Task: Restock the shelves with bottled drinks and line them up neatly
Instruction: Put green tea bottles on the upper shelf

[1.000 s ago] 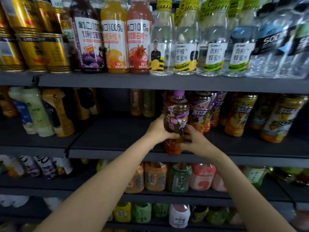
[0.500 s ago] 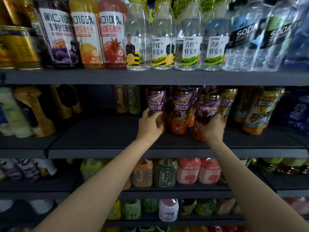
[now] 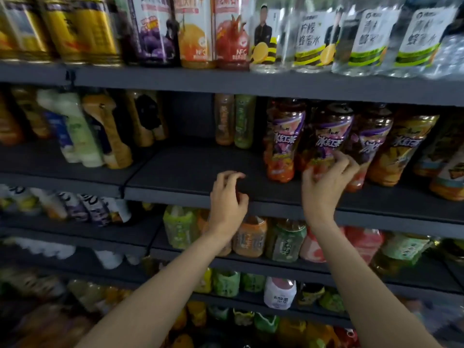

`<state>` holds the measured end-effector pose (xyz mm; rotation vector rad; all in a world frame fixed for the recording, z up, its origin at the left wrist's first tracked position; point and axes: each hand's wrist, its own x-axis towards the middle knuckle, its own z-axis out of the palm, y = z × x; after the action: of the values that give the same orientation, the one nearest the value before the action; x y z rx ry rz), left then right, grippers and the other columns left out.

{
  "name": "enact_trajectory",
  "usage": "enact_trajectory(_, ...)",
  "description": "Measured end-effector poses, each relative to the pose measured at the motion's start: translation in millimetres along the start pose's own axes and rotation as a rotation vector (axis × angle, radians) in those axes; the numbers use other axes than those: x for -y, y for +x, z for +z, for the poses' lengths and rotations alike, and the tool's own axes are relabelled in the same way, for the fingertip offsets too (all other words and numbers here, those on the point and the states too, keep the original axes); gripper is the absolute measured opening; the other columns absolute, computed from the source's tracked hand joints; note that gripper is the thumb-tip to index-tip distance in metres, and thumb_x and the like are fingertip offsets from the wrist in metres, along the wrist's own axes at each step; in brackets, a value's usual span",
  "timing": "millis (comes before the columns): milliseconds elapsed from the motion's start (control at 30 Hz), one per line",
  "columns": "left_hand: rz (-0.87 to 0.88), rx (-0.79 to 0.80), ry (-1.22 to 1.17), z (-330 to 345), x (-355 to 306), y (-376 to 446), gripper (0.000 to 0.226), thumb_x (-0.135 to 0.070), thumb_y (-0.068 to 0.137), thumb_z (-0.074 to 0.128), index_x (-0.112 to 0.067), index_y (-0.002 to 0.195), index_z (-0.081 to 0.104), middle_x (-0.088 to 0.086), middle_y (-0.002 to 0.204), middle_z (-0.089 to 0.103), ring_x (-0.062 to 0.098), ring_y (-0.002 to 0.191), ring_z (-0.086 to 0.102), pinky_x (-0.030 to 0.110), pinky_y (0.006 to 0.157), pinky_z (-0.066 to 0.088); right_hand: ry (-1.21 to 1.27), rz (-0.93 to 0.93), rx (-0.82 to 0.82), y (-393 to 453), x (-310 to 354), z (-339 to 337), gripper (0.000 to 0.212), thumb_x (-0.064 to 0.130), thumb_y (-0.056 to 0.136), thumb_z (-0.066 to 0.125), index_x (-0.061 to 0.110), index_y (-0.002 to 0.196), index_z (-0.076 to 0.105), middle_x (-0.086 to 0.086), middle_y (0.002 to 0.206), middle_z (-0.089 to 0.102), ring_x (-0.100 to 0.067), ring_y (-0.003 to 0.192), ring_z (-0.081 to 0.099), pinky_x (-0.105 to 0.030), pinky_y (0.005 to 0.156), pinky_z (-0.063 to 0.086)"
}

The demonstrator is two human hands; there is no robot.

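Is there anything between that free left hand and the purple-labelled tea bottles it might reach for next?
Nothing visible. The left hand hovers over the bare shelf, and only open shelf lies between it and the nearest purple-labelled bottle. The right hand already grips the next bottle.

The light was dim and came from above: the top row of clear bottles point(image 3: 351, 38) caught pale glare, while the shelf point(image 3: 190, 169) recesses sank into shadow. Motion blur softened every label. Wide-angle distortion bowed the edges, and the lower corners were smeared.
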<state>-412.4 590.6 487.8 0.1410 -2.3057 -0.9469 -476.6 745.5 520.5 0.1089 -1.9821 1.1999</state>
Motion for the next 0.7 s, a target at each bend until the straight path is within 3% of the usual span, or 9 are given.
enact_trajectory(100,-0.096,-0.080,0.027,-33,52,-37,0.029,-0.005,0.086,0.055,-0.014,0.113,0.052,0.002,0.120,0.044,0.021,0.108,0.050,0.038,0.088,0.046,0.045,-0.183,0.233,-58,31,29,0.040,0.000,0.082,0.058,-0.003,0.119,0.045,-0.022,0.124,0.037,-0.033,0.114,0.044,-0.032,0.096,0.038)
enact_trajectory(233,-0.355,-0.145,0.095,-97,134,-98,0.023,-0.004,0.088,0.054,-0.014,0.109,0.052,-0.004,0.109,0.041,0.020,0.098,0.052,0.035,0.081,0.046,0.030,-0.333,0.636,-150,61,74,0.031,-0.001,0.084,0.055,-0.002,0.114,0.048,-0.021,0.120,0.042,-0.036,0.107,0.049,-0.036,0.088,0.043)
enact_trajectory(300,-0.500,-0.186,0.138,-136,180,-135,0.021,-0.003,0.086,0.054,-0.010,0.107,0.053,-0.003,0.104,0.042,0.021,0.092,0.053,0.034,0.083,0.044,-0.043,-0.387,0.903,-203,75,100,0.034,0.003,0.084,0.056,-0.002,0.118,0.048,-0.020,0.120,0.043,-0.037,0.107,0.049,-0.036,0.085,0.043)
enact_trajectory(367,-0.714,-0.177,0.154,-175,227,-178,0.022,-0.001,0.084,0.057,-0.003,0.106,0.054,0.011,0.104,0.050,0.026,0.088,0.054,0.031,0.083,0.040,-0.145,-0.412,1.239,-261,89,124,0.038,0.011,0.088,0.055,0.003,0.124,0.045,-0.017,0.125,0.042,-0.035,0.111,0.048,-0.037,0.085,0.042)
enact_trajectory(433,-0.957,-0.143,0.129,-215,272,-224,0.024,-0.001,0.083,0.058,0.003,0.107,0.054,0.022,0.106,0.058,0.033,0.096,0.057,0.031,0.083,0.038,-0.209,-0.395,1.532,-326,99,145,0.040,0.014,0.088,0.055,0.006,0.125,0.043,-0.015,0.127,0.041,-0.033,0.116,0.045,-0.036,0.090,0.040)
enact_trajectory(600,-1.321,-0.033,0.157,-328,357,-330,0.031,-0.004,0.091,0.051,0.008,0.120,0.051,0.023,0.121,0.057,0.036,0.114,0.052,0.033,0.093,0.038,-0.409,-0.298,1.910,-469,123,175,0.045,0.020,0.090,0.055,0.009,0.131,0.038,-0.014,0.132,0.036,-0.033,0.121,0.042,-0.035,0.096,0.039)
enact_trajectory(700,-1.425,-0.100,0.204,-403,393,-375,0.029,-0.004,0.092,0.049,0.008,0.119,0.050,0.023,0.119,0.057,0.035,0.109,0.054,0.028,0.082,0.036,-0.463,-0.300,1.978,-529,162,199,0.045,0.023,0.091,0.054,0.007,0.129,0.039,-0.016,0.133,0.037,-0.034,0.122,0.043,-0.034,0.095,0.038)
